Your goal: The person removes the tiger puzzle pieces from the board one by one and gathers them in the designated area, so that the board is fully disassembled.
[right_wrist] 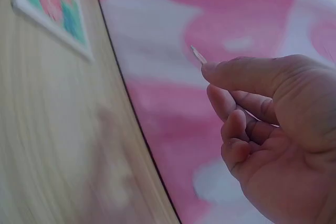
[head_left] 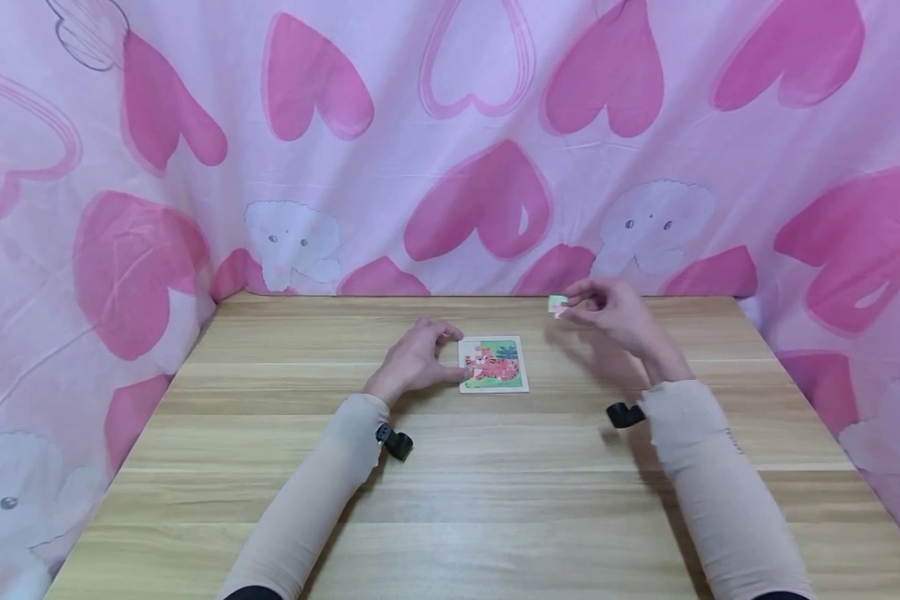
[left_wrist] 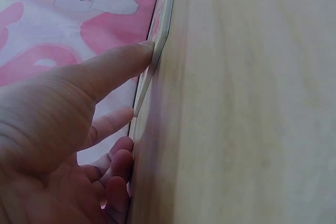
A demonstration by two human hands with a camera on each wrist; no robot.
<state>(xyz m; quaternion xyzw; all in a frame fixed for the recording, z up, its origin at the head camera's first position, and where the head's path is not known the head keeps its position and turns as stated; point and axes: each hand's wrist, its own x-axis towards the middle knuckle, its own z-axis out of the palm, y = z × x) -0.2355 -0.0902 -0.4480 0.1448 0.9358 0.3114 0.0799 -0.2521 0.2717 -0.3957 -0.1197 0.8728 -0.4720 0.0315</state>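
Observation:
A square picture puzzle (head_left: 495, 364) lies flat on the table, with an orange striped tiger on green inside a white border. Its upper left part shows a pale, bare patch. My left hand (head_left: 417, 360) holds the puzzle by its left side, thumb near the lower left edge and forefinger at the upper left corner. Up and to the right, my right hand (head_left: 612, 315) pinches a small puzzle piece (head_left: 557, 306), green and pink, between thumb and fingertips. In the right wrist view this piece (right_wrist: 197, 55) shows almost edge-on, raised above the table.
The wooden table (head_left: 495, 492) ends at a pink cloth (head_left: 390, 150) with hearts and white animals, which hangs at the back and both sides. Small black cameras (head_left: 399, 443) sit on both wrists.

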